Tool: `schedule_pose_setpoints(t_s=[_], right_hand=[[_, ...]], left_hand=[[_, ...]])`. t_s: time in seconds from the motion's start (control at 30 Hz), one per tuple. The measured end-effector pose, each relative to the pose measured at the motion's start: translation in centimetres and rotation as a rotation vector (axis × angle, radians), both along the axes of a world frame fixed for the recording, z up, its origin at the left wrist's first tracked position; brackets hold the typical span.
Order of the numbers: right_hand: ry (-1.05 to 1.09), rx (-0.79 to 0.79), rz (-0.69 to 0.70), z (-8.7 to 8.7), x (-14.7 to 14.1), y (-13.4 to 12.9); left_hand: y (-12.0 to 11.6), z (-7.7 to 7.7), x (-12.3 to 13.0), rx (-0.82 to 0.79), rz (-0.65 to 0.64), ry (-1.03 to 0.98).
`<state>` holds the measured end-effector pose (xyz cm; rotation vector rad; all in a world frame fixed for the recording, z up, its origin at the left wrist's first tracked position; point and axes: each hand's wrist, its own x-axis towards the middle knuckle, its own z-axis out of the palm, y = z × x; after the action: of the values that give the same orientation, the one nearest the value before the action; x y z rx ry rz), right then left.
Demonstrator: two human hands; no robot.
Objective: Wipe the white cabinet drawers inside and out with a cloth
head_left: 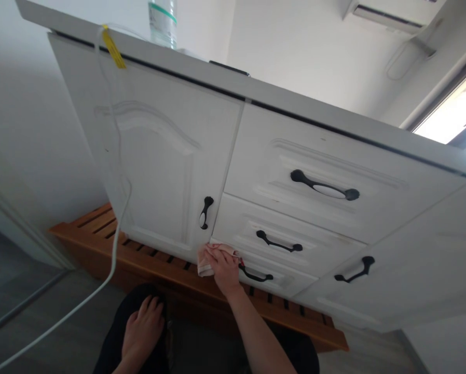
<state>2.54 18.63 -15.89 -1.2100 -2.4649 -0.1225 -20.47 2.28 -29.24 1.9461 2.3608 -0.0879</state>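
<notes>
The right hand (225,270) pressed a crumpled pale pink cloth (206,259) against the lowest white drawer front (283,278), fingers curled over it beside the black handle (255,275). The left hand (141,327) rested flat, fingers spread, on a dark-clothed knee (118,332).

A crumpled pale pink cloth (206,259) lies pressed against the white bottom drawer's (291,280) left corner

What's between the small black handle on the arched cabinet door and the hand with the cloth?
In the head view, only bare white door panel separates the small black door handle from the right hand pressing the pinkish cloth.
</notes>
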Motion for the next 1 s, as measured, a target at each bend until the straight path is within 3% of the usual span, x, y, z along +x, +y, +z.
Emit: schedule_pose_setpoints(t_s=[0.2,0.37,0.6,0.8,1.0], right_hand=[[-0.16,-0.125,0.048,-2.0,-2.0,-0.8],[-0.199,-0.149,0.036,-3.3,-1.5,-1.3],[-0.27,-0.167,0.133,-3.9,4.7,-1.4],[-0.306,-0.171,0.015,-4.5,8.9,-2.7],[-0.285,-0.148,-0.1,-3.8,15.8,-4.2]], left_hand=[[0.0,1.7,0.0,-0.023,0.011,0.049],[0.2,1.8,0.4,-0.012,-0.007,0.069],[0.0,0.8,-0.1,-0.005,0.002,0.081],[0.1,-0.8,-0.5,0.009,-0.029,0.119],[-0.1,0.7,-0.1,-0.079,-0.04,0.152]])
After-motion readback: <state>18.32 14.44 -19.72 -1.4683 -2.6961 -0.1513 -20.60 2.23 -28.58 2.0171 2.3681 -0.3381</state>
